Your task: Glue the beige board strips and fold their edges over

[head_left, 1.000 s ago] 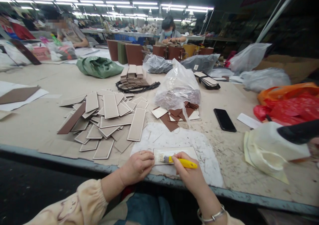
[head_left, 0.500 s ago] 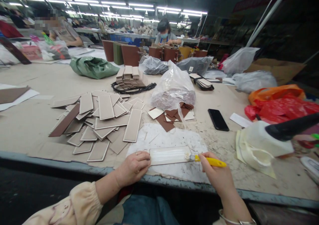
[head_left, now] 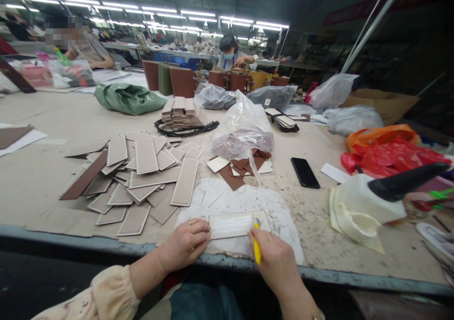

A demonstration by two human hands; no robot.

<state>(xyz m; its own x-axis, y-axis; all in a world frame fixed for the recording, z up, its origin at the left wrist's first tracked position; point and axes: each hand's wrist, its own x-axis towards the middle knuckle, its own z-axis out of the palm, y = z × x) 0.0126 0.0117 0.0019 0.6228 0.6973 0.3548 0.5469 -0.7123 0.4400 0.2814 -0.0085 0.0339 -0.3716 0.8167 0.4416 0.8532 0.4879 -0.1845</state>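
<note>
A flat rectangular panel (head_left: 232, 225) lies near the table's front edge, its upper face streaked with wet-looking white glue. My left hand (head_left: 188, 242) is closed on the panel's left end, fingers together, the thumb hidden. In my right hand (head_left: 275, 256) is a small brush with a yellow handle (head_left: 257, 246). The brush tip touches the panel towards its right end, and the handle points down towards me. Beneath the panel is a stained white sheet (head_left: 280, 216). A loose heap of beige panels with pale borders (head_left: 146, 154) spreads to the left.
Brown and cream pieces (head_left: 232, 176) spill from a clear plastic bag (head_left: 241, 126). Rightward are a black phone (head_left: 305, 172) and a white container (head_left: 369, 197) with a dark spout. Behind stand a panel stack (head_left: 180, 112), a green bag (head_left: 129, 98) and two people at work.
My right hand has moved left along the panel, and the brush handle has swung from pointing right to pointing down towards me. My left hand stays on the panel's left end.
</note>
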